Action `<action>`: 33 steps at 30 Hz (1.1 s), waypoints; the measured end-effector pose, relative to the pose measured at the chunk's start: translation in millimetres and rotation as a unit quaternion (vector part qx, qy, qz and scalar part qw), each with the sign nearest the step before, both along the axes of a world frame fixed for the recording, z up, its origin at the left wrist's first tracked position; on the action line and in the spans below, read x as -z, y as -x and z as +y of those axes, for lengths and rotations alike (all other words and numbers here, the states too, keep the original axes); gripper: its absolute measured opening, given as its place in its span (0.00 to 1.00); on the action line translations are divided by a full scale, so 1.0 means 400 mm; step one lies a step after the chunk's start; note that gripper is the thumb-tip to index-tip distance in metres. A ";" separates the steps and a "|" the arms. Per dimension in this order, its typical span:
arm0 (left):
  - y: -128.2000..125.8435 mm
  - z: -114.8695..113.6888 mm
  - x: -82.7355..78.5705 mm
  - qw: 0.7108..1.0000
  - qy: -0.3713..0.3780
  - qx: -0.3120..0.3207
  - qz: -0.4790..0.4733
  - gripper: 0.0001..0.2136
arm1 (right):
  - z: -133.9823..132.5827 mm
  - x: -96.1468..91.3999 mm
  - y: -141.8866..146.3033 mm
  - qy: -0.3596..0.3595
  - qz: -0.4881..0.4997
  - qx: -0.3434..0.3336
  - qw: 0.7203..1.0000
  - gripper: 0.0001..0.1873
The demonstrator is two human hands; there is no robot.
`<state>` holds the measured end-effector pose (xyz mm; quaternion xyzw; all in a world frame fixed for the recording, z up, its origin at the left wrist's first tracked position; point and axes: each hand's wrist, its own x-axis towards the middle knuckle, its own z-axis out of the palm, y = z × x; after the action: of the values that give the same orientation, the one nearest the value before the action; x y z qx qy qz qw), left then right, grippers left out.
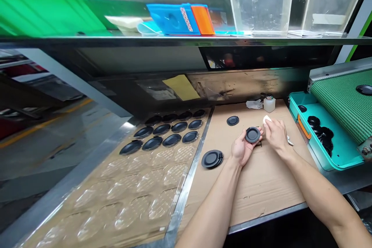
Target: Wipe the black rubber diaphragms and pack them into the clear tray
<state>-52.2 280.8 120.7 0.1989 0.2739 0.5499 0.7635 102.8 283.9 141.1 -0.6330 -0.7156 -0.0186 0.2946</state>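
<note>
My left hand (242, 148) holds a black rubber disc (252, 135) up on its fingers, just above the cardboard sheet (261, 186). My right hand (274, 135) presses a white cloth pad (266, 120) against the disc's edge. Another black disc (233, 120) lies alone on the cardboard beyond my hands. To the left of my left wrist sits a small stack of black discs (212, 159). A white plastic bottle (269, 104) and a crumpled white cloth (254, 104) stand at the back of the cardboard.
On the left lies a clear blister tray (145, 186), with several black discs in its far rows. On the right, a teal tray (328, 151) holds a pile of discs beside a green mesh conveyor belt (343, 104). A shelf with blue items runs overhead.
</note>
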 end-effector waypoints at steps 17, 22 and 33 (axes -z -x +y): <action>-0.005 -0.003 0.002 0.998 -0.031 0.021 0.041 0.13 | 0.011 0.038 -0.032 -0.042 -0.018 -0.019 0.999 0.19; 0.001 -0.013 -0.014 0.998 -0.040 0.010 0.051 0.09 | 0.027 0.068 -0.047 -0.078 -0.036 -0.039 0.996 0.18; 0.043 -0.104 -0.103 0.999 -0.022 0.033 0.033 0.09 | -0.023 0.034 0.004 -0.018 -0.084 -0.097 0.992 0.18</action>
<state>-69.5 239.2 161.8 0.2427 0.2799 0.5236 0.7672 101.3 274.7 127.6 -0.5518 -0.7952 -0.0560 0.2452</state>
